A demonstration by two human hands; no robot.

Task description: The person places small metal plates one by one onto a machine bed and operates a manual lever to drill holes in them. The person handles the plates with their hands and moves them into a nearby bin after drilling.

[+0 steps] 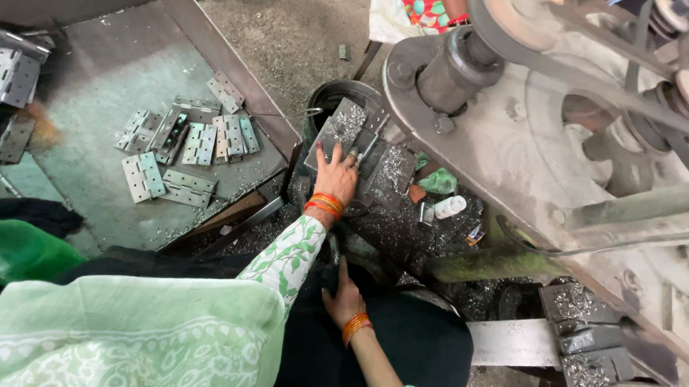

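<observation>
While a metal hinge [352, 144] lies on the press bed just before the dark bucket [335, 96], the left hand [335, 176] presses flat on it, fingers spread. Lower down, the right hand [344, 297] rests open on the dark lap. Loose hinges [186, 142] lie scattered on the grey tray [107, 71] to the left.

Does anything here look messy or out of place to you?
Yes. Metal shavings lie thick over the machine bed around the left hand. The hinges on the grey tray lie scattered at all angles, not stacked. A small white container lies tipped among the shavings.
</observation>
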